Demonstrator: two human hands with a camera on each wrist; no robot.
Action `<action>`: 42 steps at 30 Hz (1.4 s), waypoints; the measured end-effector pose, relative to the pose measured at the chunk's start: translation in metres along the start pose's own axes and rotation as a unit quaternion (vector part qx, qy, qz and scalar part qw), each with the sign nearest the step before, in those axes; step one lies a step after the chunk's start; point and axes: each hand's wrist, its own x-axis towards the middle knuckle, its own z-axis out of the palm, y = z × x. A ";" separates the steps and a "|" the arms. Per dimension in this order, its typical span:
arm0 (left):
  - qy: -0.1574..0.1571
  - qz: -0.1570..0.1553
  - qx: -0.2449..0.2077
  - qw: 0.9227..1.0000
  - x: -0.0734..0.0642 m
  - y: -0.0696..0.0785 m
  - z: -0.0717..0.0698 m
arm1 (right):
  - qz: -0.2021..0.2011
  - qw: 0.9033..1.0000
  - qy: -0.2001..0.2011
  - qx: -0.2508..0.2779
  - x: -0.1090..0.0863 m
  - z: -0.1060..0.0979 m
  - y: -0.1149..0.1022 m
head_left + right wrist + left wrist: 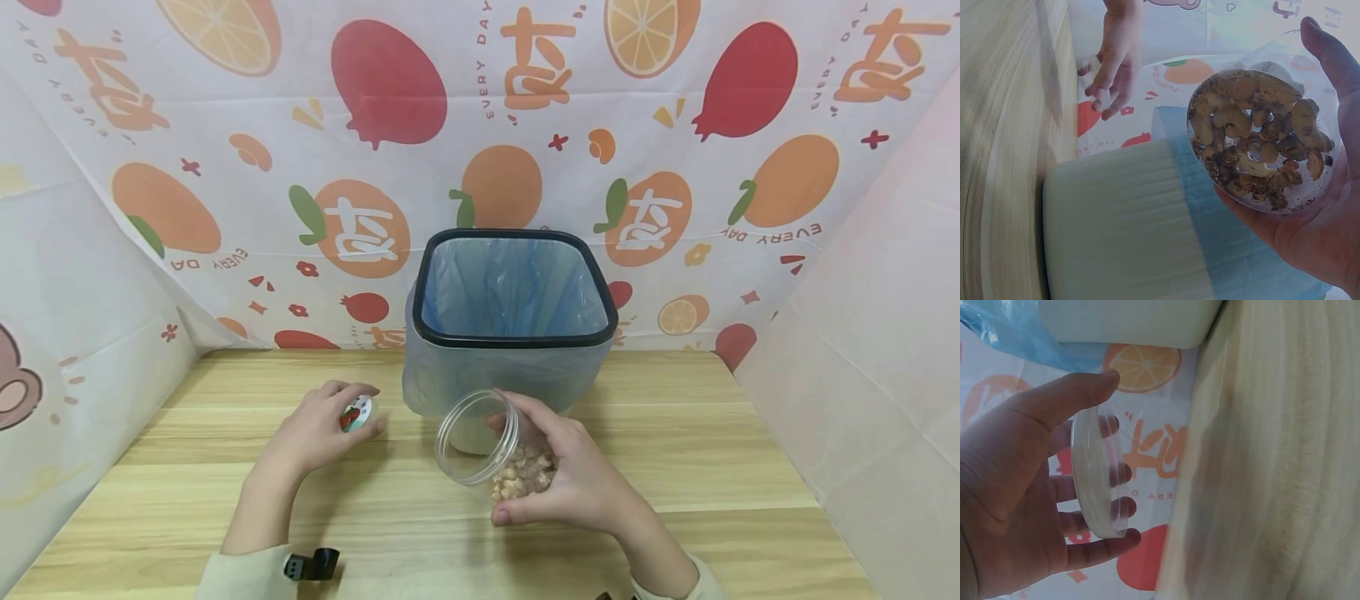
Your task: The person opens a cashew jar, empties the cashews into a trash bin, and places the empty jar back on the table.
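My right hand (573, 475) grips a clear plastic jar (477, 437), tilted with its uncovered mouth toward the left. Inside, brownish nuts that look like cashews (1241, 137) and dark crumbs lie against the jar's bottom, as the right wrist view shows. On the left, my left hand (322, 429) holds a round clear lid (1099, 475) by its edge, between thumb and fingers. A printed label (356, 413) shows on the lid's face in the head view. Behind the jar stands a trash bin (517, 342) with a black rim and a blue liner bag (1222, 206).
The wooden table (405, 533) carries the bin near its back edge. A fruit-printed cloth (285, 108) hangs close behind the bin, and pale cloth sides (862, 333) flank the table. A small black device (311, 565) sits at the left sleeve.
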 end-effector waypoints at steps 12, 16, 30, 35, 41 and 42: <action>-0.023 -0.011 0.003 1.000 0.001 -0.013 0.010 | 0.004 1.000 0.000 -0.003 0.000 0.000 0.001; -0.028 -0.012 0.006 1.000 0.001 -0.014 0.012 | 0.004 1.000 0.000 -0.002 0.000 0.000 0.001; -0.060 -0.014 0.003 0.998 -0.001 -0.020 0.018 | 0.001 1.000 -0.002 -0.001 0.000 0.001 0.001; -0.062 -0.015 0.002 0.998 -0.002 -0.022 0.020 | 0.000 1.000 -0.002 -0.006 0.000 0.001 0.000; -0.067 -0.014 0.011 0.998 -0.002 -0.023 0.022 | -0.001 1.000 -0.002 -0.010 0.000 0.001 0.001; -0.070 -0.015 0.012 0.997 -0.002 -0.023 0.021 | -0.002 1.000 -0.002 -0.010 0.000 0.001 0.001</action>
